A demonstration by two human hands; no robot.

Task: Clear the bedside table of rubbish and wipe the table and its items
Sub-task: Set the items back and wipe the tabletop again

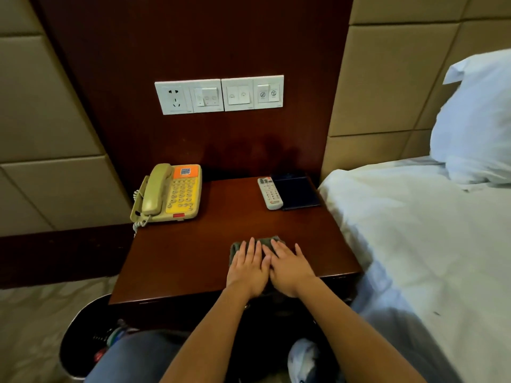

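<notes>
Orange QR sticker (185, 171) tops the beige telephone (171, 195).

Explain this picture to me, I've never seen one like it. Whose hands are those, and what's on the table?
No machine here: a person wears a camera on the head, looking down at their own hands. The left hand and right hand lie flat, side by side, pressing a grey-green cloth onto the wooden bedside table; nothing is gripped. Back left stands a beige telephone. Back right lie a white remote and, beside it, a dark flat folder. A bed is on the right, a bin at lower left.
</notes>
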